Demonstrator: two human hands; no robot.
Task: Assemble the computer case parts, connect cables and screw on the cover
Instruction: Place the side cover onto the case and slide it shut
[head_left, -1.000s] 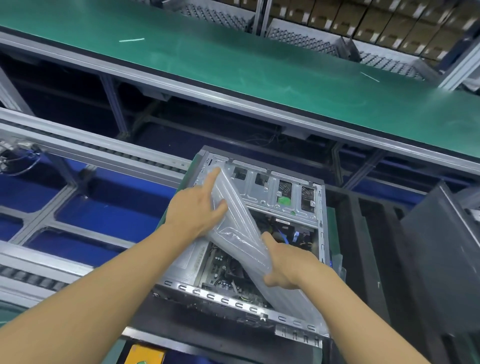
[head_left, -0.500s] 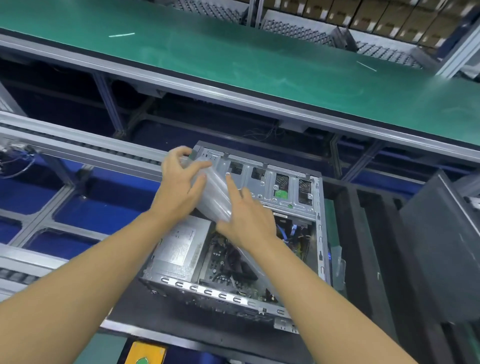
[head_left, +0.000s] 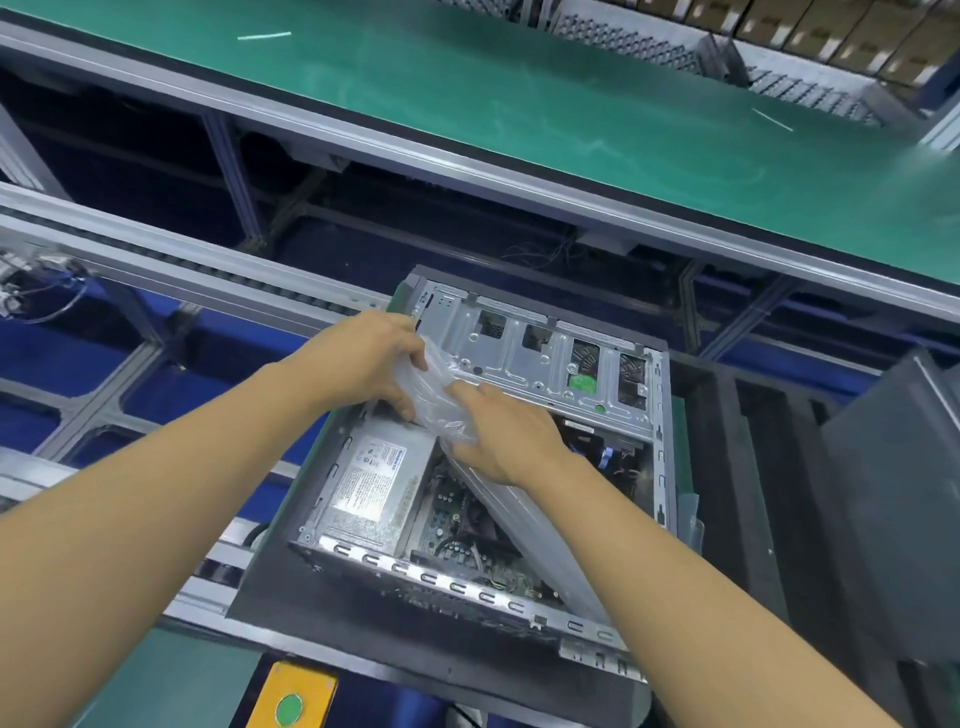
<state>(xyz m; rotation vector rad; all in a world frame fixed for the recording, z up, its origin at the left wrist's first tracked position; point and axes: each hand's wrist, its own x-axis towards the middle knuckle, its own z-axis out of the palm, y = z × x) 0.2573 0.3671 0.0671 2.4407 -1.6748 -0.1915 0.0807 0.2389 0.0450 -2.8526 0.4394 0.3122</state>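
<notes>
Left hand (head_left: 363, 364) and right hand (head_left: 506, 434) pinch a clear plastic bag (head_left: 434, 397) at the open computer case (head_left: 524, 358)'s far-left edge, on a black surface (head_left: 272, 592).

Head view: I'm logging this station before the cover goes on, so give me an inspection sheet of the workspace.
Surface: black pallet carries the case.
Job's things: case lies open side up, power supply fitted; film partly over the inside.
Clutter: nothing seen.
Hands: left hand grips bunched film; right hand lies on it, grip unclear.
Cables: blue cable inside the case; loose wires far left.
Surroundings: green belt behind, cartons beyond, dark panel at right, green button in front.
</notes>
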